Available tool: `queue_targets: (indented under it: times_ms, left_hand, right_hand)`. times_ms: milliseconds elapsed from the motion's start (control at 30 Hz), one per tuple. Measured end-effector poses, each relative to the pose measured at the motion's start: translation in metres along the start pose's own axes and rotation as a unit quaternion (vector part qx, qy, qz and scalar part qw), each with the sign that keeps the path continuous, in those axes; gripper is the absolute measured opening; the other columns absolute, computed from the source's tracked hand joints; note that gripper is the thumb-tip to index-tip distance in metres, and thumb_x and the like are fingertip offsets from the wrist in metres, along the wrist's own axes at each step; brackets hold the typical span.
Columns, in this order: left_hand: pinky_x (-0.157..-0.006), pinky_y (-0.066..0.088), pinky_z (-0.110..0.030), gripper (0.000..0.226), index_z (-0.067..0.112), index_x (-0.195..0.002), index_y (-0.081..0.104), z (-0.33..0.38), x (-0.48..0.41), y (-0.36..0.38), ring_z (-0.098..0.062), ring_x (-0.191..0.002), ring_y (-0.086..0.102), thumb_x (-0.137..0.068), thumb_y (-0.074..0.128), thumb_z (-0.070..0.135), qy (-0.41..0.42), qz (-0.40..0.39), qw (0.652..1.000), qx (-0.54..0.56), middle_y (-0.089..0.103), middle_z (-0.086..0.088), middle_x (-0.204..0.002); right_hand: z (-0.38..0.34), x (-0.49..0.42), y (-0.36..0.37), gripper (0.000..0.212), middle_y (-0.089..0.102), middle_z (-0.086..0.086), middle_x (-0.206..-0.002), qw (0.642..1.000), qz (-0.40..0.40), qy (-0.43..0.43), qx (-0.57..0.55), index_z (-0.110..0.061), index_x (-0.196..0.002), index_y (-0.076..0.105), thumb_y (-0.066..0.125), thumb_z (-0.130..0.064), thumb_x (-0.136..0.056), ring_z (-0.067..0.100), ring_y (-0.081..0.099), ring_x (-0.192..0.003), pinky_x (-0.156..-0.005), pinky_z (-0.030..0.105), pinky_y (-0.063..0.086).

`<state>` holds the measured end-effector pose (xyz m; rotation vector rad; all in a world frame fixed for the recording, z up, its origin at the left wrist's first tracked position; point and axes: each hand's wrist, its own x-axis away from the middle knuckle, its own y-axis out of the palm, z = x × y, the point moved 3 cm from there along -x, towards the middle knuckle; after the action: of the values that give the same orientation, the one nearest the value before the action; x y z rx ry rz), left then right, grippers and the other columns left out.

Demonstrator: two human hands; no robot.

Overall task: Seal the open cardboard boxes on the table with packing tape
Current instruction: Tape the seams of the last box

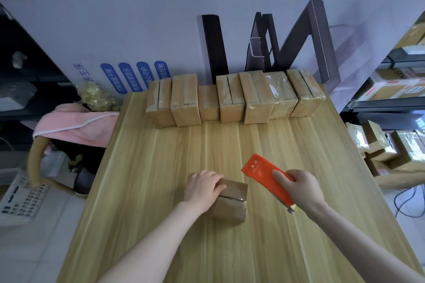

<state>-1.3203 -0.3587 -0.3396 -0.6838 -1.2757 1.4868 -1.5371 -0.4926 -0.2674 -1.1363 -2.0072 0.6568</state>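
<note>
The table is pale wood, smooth, with long stripes. The small box at lower middle is dull brown cardboard with shiny clear tape on top. The tape cutter beside it is smooth orange plastic. The towel at left is soft pink cloth.
</note>
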Motion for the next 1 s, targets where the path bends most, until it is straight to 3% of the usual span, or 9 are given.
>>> queue_targets:
  times_ms: [133,233,333,400,533,600,733,800,1000]
  left_hand:
    - [-0.074,0.044,-0.03,0.043,0.027,-0.115,0.06,-0.012,0.015,0.004,-0.02,-0.103,0.06,-0.095,0.037,0.057,-0.237,0.018,0.971,0.041,0.064,0.003,-0.112]
    - [-0.075,0.05,-0.033,0.045,0.022,-0.106,0.059,-0.007,0.036,0.016,-0.021,-0.097,0.061,-0.097,0.031,0.056,-0.323,0.022,0.942,0.09,0.063,0.0,-0.108]
    - [-0.085,0.049,-0.032,0.031,0.027,-0.117,0.059,0.003,0.039,0.011,-0.017,-0.105,0.059,-0.095,0.047,0.045,-0.312,0.081,0.932,0.165,0.063,0.005,-0.114]
    - [-0.08,0.046,-0.026,0.027,0.025,-0.116,0.064,0.013,0.025,-0.012,-0.013,-0.099,0.061,-0.093,0.052,0.035,-0.284,0.111,0.915,0.265,0.067,0.007,-0.11]
    - [-0.063,0.046,-0.022,0.033,0.01,-0.096,0.068,0.036,-0.004,-0.068,-0.013,-0.072,0.061,-0.098,0.048,0.037,-0.266,0.044,0.765,0.585,0.07,-0.004,-0.086]
    - [-0.063,0.049,-0.026,0.038,0.01,-0.095,0.068,0.041,-0.009,-0.088,-0.015,-0.072,0.065,-0.099,0.045,0.041,-0.238,-0.003,0.737,0.633,0.072,-0.005,-0.083]
    - [-0.069,0.05,-0.026,0.032,0.015,-0.091,0.073,0.049,-0.01,-0.113,-0.015,-0.079,0.068,-0.098,0.05,0.037,-0.195,-0.018,0.741,0.642,0.075,-0.003,-0.086]
    - [-0.072,0.05,-0.026,0.025,0.016,-0.093,0.073,0.052,-0.01,-0.12,-0.014,-0.082,0.068,-0.096,0.055,0.033,-0.178,-0.005,0.752,0.635,0.075,-0.001,-0.087]
    - [-0.076,0.049,-0.024,0.028,0.015,-0.101,0.072,0.058,-0.007,-0.124,-0.009,-0.09,0.067,-0.098,0.052,0.034,-0.135,0.009,0.828,0.544,0.074,0.003,-0.095]
  right_hand:
    - [-0.014,0.013,-0.005,0.041,0.053,-0.001,-0.04,0.981,-0.02,-0.014,-0.191,-0.004,-0.061,0.059,0.065,-0.029,-0.092,0.013,0.049,-0.033,-0.035,0.022,0.038]
    - [-0.021,0.019,-0.006,0.038,0.059,0.013,-0.045,0.96,-0.049,-0.023,-0.276,0.005,-0.072,0.062,0.064,-0.026,-0.093,0.029,0.054,-0.036,-0.037,0.031,0.045]
    - [-0.024,0.022,-0.008,0.036,0.058,0.011,-0.045,0.954,-0.053,-0.043,-0.293,0.009,-0.075,0.063,0.062,-0.023,-0.094,0.028,0.054,-0.036,-0.035,0.03,0.045]
    - [-0.027,0.023,-0.011,0.033,0.057,0.012,-0.045,0.951,-0.054,-0.056,-0.301,0.007,-0.077,0.065,0.063,-0.021,-0.094,0.028,0.054,-0.036,-0.036,0.032,0.047]
    - [-0.033,0.022,-0.017,0.03,0.055,0.014,-0.049,0.946,-0.052,-0.074,-0.312,0.005,-0.077,0.067,0.064,-0.02,-0.093,0.027,0.053,-0.037,-0.037,0.031,0.047]
    - [-0.036,0.022,-0.019,0.03,0.054,0.015,-0.05,0.945,-0.05,-0.082,-0.313,0.005,-0.076,0.067,0.064,-0.019,-0.092,0.025,0.052,-0.037,-0.037,0.03,0.046]
    - [-0.04,0.021,-0.024,0.03,0.052,0.018,-0.049,0.952,-0.044,-0.089,-0.289,0.002,-0.069,0.065,0.066,-0.018,-0.091,0.023,0.053,-0.037,-0.035,0.03,0.046]
    - [-0.041,0.021,-0.025,0.03,0.052,0.009,-0.045,0.956,-0.039,-0.089,-0.275,0.0,-0.066,0.064,0.067,-0.018,-0.09,0.021,0.053,-0.036,-0.035,0.034,0.049]
    - [-0.044,0.022,-0.028,0.03,0.055,0.003,-0.046,0.968,-0.027,-0.096,-0.231,-0.003,-0.066,0.066,0.069,-0.023,-0.089,0.023,0.056,-0.038,-0.035,0.044,0.051]
